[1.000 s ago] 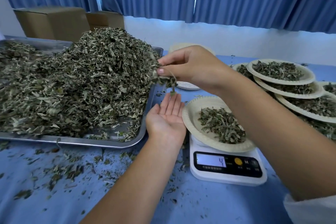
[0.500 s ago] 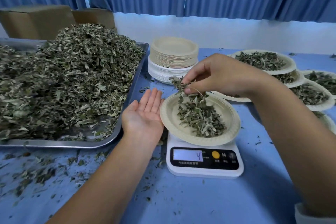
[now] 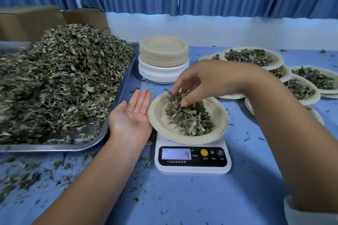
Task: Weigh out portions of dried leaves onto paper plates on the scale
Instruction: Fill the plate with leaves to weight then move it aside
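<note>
- The dried leaves point(image 3: 190, 117) I'm portioning lie heaped in the paper plate point(image 3: 159, 124), which sits on the scale point(image 3: 193, 168); its display point(image 3: 176, 154) reads 4.
- My right hand point(image 3: 199, 78) hangs directly over the far-left part of that heap, fingers and thumb curled down into it and pinching a tuft.
- My left hand point(image 3: 131, 115) lies flat, palm up and holding nothing, right beside the plate's left rim; I cannot tell whether it touches.
- The bulk heap point(image 3: 64, 78) in the metal tray point(image 3: 102, 133) lies to the left, beyond that palm.
- I judge any top-up means reaching my right hand leftward across the left one.
- Filled plates point(image 3: 250, 56) sit to the right and an empty stack point(image 3: 163, 55) behind.
</note>
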Demonstrator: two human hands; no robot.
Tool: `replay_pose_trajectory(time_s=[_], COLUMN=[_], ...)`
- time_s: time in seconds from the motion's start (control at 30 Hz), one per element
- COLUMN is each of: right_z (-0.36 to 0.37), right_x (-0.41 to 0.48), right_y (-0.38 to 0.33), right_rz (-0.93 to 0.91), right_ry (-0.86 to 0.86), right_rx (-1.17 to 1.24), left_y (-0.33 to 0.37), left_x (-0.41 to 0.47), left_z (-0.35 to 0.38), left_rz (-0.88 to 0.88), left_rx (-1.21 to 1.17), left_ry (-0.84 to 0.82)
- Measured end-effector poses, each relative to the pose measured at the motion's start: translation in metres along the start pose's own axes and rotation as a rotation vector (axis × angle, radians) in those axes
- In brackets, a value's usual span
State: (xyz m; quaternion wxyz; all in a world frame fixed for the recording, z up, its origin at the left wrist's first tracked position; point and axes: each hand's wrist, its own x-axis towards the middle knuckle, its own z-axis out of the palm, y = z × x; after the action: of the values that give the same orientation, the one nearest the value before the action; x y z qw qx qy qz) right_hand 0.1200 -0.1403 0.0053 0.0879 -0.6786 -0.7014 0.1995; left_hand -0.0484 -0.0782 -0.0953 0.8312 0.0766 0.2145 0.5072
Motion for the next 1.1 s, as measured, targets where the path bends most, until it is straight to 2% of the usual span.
replay_pose_trajectory(time_s=[0.17, 0.43, 0.73, 1.1], right_z=[-0.004, 0.015, 0.006, 0.007], right_x=[-0.003, 0.010, 0.005, 0.004], right_y=[0.005, 0.006, 0.006, 0.003], right_rz=[-0.057, 0.028, -0.039, -0.037], right_ry=[0.192, -0.052, 0.106, 0.066], right_rx=[0.081, 0.018, 0.104, 0.064], left_y=[-0.002, -0.001, -0.001, -0.001], left_x=[0.001, 0.000, 0.001, 0.001], left_z=[0.000, -0.001, 0.000, -0.001], left_rz=[-0.011, -0.011, -0.017, -0.010], left_rx=[0.002, 0.012, 0.010, 0.009], left_ry=[-0.001, -0.004, -0.002, 0.003])
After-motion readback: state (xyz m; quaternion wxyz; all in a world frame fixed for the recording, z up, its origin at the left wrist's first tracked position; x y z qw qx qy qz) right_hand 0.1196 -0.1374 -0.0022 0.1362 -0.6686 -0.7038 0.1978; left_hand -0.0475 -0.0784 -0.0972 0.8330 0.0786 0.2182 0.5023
